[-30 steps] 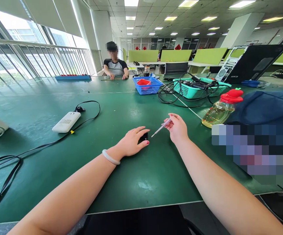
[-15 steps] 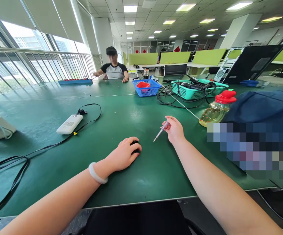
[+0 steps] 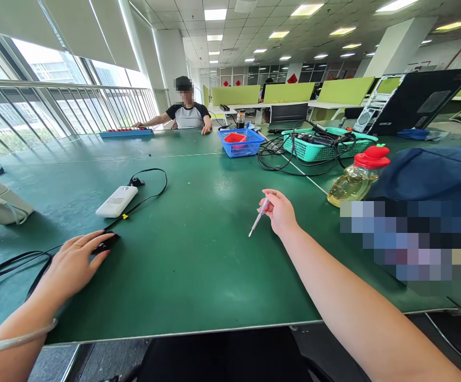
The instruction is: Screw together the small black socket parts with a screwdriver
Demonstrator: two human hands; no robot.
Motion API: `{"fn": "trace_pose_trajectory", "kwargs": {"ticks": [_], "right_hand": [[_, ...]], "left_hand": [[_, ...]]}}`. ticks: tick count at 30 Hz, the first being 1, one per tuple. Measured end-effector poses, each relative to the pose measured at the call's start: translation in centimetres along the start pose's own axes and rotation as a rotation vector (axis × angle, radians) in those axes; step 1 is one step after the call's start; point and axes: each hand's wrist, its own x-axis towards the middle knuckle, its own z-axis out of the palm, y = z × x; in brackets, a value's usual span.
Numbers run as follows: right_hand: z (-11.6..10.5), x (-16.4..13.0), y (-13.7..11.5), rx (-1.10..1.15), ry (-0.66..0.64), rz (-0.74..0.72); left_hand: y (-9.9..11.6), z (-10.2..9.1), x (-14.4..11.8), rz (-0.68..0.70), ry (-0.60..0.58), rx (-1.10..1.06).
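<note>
Low on the left side of the table, my left hand (image 3: 69, 268) is closed over a small black object (image 3: 110, 242). Fingers cover much of that object, so its exact kind is unclear. Right of centre, my right hand (image 3: 282, 213) pinches a slim screwdriver (image 3: 258, 216) by its clear, lilac-tinted handle. Its thin pale tip slants down and left, close above the green table (image 3: 198, 212). A white power bank-like box (image 3: 117, 201) lies just beyond my left hand, and a black cord (image 3: 161, 185) runs beside it.
At the right stand a red-lidded bottle (image 3: 353, 185) and a dark blue bag (image 3: 433, 172). Farther back are a blue basket (image 3: 241, 148) and a teal basket (image 3: 314, 151) with tangled cables. Across the table, a person (image 3: 188, 114) reaches toward a blue tray (image 3: 126, 133).
My left hand has slid from the middle far to the left, taking the black object along. My right hand has shifted slightly left with the screwdriver. The other person's arm now extends to the tray.
</note>
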Motion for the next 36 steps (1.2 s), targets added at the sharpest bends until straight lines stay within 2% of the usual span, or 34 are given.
{"fn": "trace_pose_trajectory", "kwargs": {"ticks": [2,5,10,16,18,24,36], "right_hand": [[0.0,0.0,0.0,-0.005,-0.001,-0.002],[0.0,0.0,0.0,-0.013,-0.007,0.005],[0.0,-0.3,0.1,-0.03,-0.025,0.013],[0.1,-0.3,0.3,-0.04,-0.023,0.018],[0.1,-0.2,0.3,-0.045,-0.026,0.014],[0.1,-0.3,0.3,-0.051,-0.029,0.016],[0.1,-0.4,0.2,-0.048,-0.08,0.002]], "left_hand": [[-1.0,-0.2,-0.7,-0.058,0.002,0.003],[-1.3,-0.5,-1.3,-0.173,-0.001,-0.014],[-0.3,-1.5,-1.5,-0.279,0.007,-0.05],[0.6,-3.4,-0.4,-0.423,0.089,-0.096],[0.4,-3.9,0.4,-0.44,0.084,-0.12],[-0.4,-4.0,2.0,-0.451,-0.031,-0.144],[-1.9,-3.1,1.8,-0.43,-0.045,-0.116]]}}
